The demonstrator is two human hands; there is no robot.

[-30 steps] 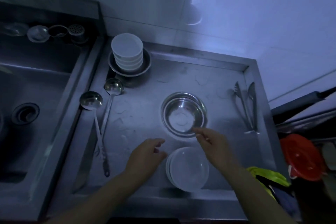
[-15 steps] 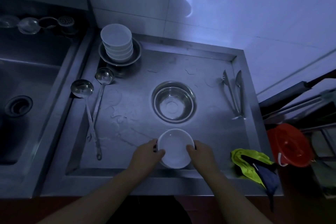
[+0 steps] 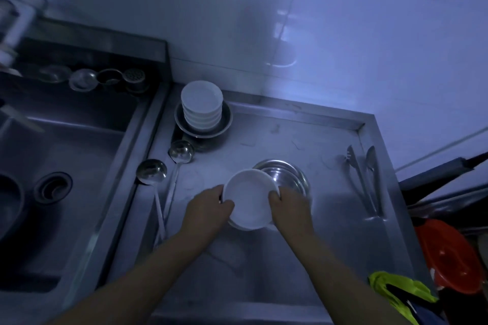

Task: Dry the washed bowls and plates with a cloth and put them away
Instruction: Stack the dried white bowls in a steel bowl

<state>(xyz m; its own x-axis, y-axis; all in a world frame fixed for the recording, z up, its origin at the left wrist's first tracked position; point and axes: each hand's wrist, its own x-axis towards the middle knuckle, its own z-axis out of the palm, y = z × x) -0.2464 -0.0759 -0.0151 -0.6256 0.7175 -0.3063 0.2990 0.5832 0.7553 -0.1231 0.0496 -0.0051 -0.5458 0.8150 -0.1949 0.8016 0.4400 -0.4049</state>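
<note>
Two hands, left hand (image 3: 208,210) and right hand (image 3: 289,207), are clamped on the white plates (image 3: 249,199); carrying appears underway, and the far-left bowl stack (image 3: 202,105) is probably aimed for.

Two bare forearms reach forward from the bottom edge, angling in toward each other. The left hand (image 3: 210,210) grips one side of a stack of white plates (image 3: 249,196), thumb curled over the rim. The right hand (image 3: 289,208) grips the opposite side the same way, knuckles up.
</note>
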